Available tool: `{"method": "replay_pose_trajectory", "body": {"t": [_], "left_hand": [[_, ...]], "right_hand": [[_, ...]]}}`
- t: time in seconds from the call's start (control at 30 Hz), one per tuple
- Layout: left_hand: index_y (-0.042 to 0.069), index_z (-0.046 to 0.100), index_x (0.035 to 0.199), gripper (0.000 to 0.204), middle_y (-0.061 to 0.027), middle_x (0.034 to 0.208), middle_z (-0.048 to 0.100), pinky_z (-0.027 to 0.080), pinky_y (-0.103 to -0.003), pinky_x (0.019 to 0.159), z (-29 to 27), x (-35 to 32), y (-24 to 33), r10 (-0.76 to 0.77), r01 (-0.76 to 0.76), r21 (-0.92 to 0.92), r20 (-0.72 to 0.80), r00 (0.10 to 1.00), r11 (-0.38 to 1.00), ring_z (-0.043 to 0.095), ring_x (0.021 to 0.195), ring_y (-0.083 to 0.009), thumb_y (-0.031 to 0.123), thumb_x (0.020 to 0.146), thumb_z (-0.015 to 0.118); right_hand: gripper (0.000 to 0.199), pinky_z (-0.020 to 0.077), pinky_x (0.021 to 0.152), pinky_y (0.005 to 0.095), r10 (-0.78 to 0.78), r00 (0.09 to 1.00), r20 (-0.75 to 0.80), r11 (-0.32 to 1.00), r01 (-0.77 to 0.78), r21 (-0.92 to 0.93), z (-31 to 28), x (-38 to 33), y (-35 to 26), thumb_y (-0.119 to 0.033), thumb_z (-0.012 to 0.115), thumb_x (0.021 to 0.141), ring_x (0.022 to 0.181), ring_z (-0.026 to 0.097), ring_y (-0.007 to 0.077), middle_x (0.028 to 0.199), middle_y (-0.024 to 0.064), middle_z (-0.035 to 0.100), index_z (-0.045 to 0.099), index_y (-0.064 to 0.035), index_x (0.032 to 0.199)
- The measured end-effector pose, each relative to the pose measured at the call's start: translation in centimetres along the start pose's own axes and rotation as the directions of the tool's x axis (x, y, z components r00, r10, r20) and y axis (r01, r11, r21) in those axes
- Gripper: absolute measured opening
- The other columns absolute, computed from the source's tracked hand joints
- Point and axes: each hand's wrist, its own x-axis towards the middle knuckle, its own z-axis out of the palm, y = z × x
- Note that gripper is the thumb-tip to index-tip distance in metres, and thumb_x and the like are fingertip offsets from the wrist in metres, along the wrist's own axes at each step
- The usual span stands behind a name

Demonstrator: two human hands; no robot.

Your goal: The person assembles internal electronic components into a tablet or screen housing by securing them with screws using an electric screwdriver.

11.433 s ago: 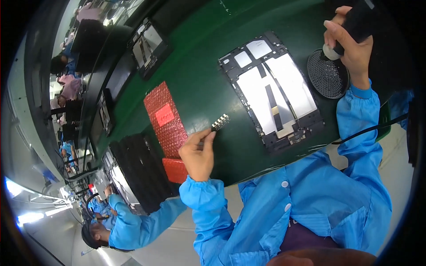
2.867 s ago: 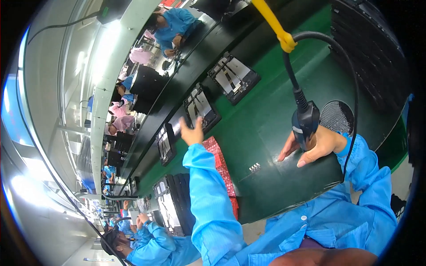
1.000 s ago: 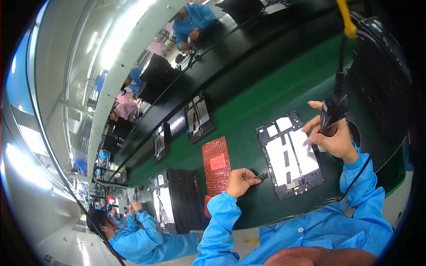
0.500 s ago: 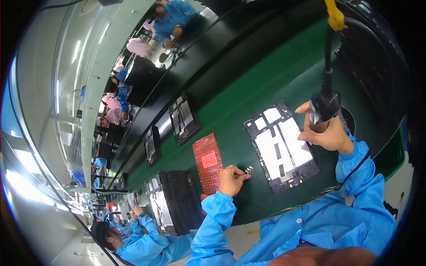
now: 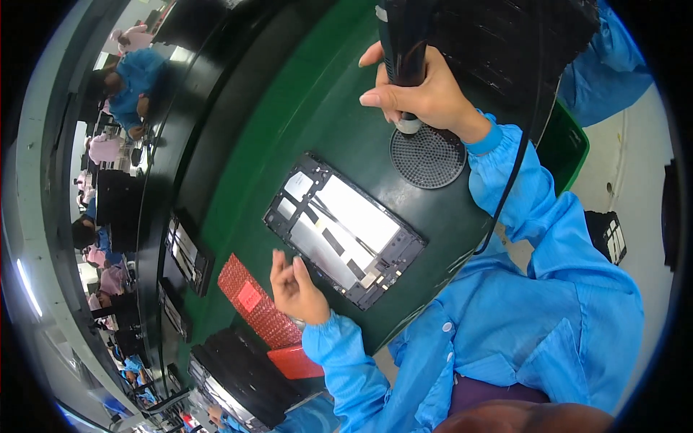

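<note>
My right hand (image 5: 433,90) is wrapped round a black electric screwdriver (image 5: 404,54). The driver's tip points down at a round, dark disc full of small holes (image 5: 427,160); whether it touches cannot be seen. In front of me an opened tablet housing (image 5: 345,234) lies flat, with bright silver panels and a black frame. Beside its left edge is my left hand (image 5: 296,289), raised, fingers loosely bent and apart, nothing visible in them. Some small shiny pieces (image 5: 298,322) show partly under its wrist.
Red bubble-wrap pouches (image 5: 260,303) lie left of my left hand. Near them stands a stack of black trays (image 5: 242,375). More tablet housings (image 5: 189,252) rest further left on the line. A green bin (image 5: 567,148) stands at the right. A cable (image 5: 521,159) hangs by my right arm.
My view has turned to the right. The screwdriver has moved from beside the tablet housing to over the holed disc. My left hand has left the small shiny pieces and its fingers have spread.
</note>
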Motion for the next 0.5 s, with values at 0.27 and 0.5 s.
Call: {"method": "replay_pose_trajectory", "body": {"t": [0.27,0.5], "left_hand": [[-0.003,0.052,0.079,0.009,-0.0253,0.116,0.053,0.042,-0.035,0.091,3.8,0.0,-1.2,0.075,-0.061,-0.139,0.101,0.992,0.988,0.042,0.122,-0.0337,-0.007,0.08,0.06],[0.001,0.055,0.077,0.012,-0.0124,0.081,0.066,0.039,-0.039,0.092,4.3,-0.5,-1.3,0.001,0.008,-0.083,0.116,0.993,0.996,0.061,0.093,-0.0256,-0.007,0.074,0.064]], "right_hand": [[0.027,0.0436,0.047,0.0221,0.012,1.0,-0.02,0.999,-0.013,-0.031,1.8,-0.4,2.2,-0.005,0.072,0.073,0.047,0.054,0.0088,0.057,0.0027,0.057,0.053,-0.0008,0.091],[0.028,0.0443,0.047,0.0223,0.045,0.999,-0.001,0.999,-0.045,-0.02,2.9,0.1,3.4,-0.005,0.073,0.072,0.047,0.054,0.0081,0.058,0.0025,0.057,0.052,-0.001,0.091]]}}
